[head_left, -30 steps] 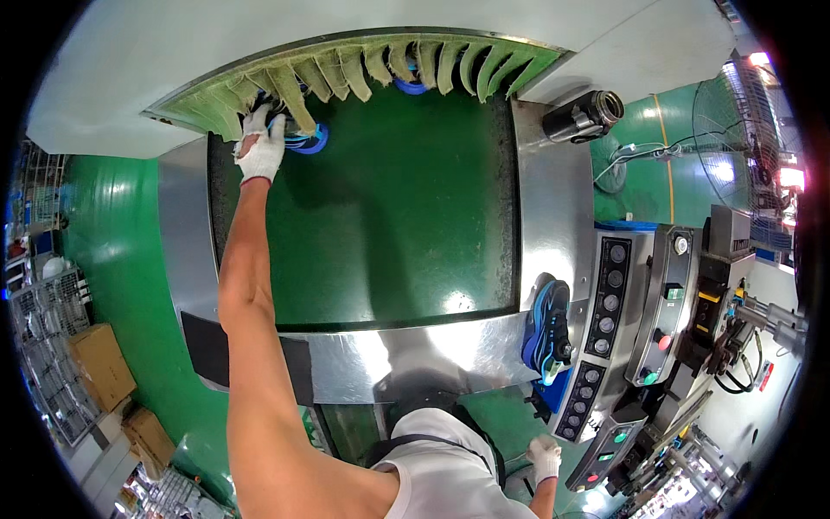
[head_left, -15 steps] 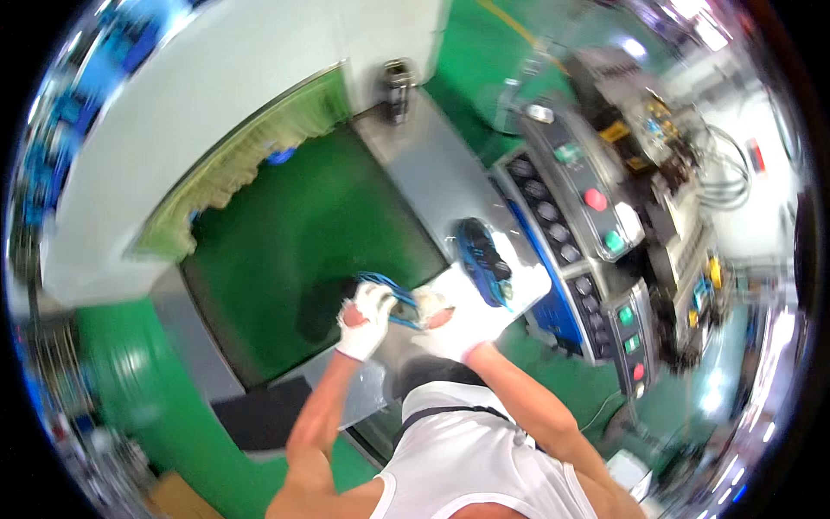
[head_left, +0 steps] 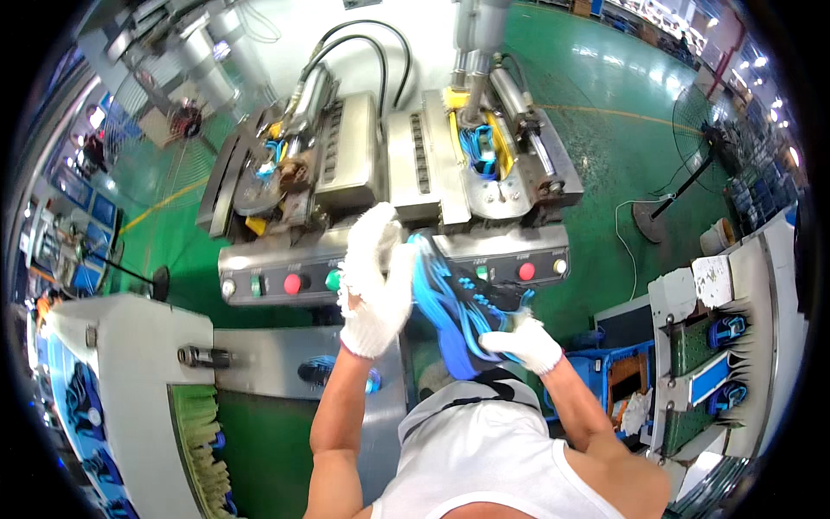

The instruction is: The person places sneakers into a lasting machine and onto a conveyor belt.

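A blue and black shoe [head_left: 458, 303] is held up in front of my body, tilted, its blue sole side toward the lower left. My left hand [head_left: 376, 285], in a white knit glove, closes at the shoe's upper end, fingers partly blurred. On the lower end, my gloved right hand [head_left: 526, 342] grips with thumb and fingers. Just beyond is a two-station machine with a control panel [head_left: 311, 278] carrying red and green buttons. Blue straps or shoe parts [head_left: 478, 151] sit in its right station, and more blue pieces [head_left: 270, 160] show in the left one.
Another blue and black shoe [head_left: 316, 370] lies on the grey metal bench [head_left: 259, 346] left of my arm, by a dark cylindrical fitting [head_left: 203, 356]. A conveyor opening with fringed curtain [head_left: 197, 432] is lower left. Right stand a blue crate [head_left: 592, 372], a rack with shoes [head_left: 726, 330] and a fan [head_left: 661, 208].
My view and body have turned right, from the green conveyor to the two-station machine. The shoe in my hands is now raised off the bench area and held before the panel.
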The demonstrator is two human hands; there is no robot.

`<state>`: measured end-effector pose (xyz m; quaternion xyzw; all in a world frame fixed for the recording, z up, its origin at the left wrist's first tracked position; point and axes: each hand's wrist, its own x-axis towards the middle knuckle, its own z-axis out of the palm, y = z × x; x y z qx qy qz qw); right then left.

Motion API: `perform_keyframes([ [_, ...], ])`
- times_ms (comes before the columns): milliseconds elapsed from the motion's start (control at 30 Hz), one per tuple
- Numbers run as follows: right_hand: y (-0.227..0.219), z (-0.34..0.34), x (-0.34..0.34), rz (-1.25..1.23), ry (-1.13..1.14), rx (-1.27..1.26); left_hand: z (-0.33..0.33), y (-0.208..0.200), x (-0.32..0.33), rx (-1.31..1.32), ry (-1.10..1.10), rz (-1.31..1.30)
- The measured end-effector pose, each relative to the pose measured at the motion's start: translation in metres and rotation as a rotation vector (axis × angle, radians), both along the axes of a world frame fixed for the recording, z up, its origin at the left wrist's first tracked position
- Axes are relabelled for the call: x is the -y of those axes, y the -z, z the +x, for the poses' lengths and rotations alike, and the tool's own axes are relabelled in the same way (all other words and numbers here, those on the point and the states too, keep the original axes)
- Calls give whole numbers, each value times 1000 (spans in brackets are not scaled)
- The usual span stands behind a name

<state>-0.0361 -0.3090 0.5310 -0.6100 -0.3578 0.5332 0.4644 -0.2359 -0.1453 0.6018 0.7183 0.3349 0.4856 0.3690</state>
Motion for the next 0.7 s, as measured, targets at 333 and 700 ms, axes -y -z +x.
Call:
perform_keyframes([
  [333,54,106,67,98,890,-405,303,114,-199,-479,-144,-358],
  [700,42,126,58,13,947,-329,328,139,-309,-385,115,-555],
])
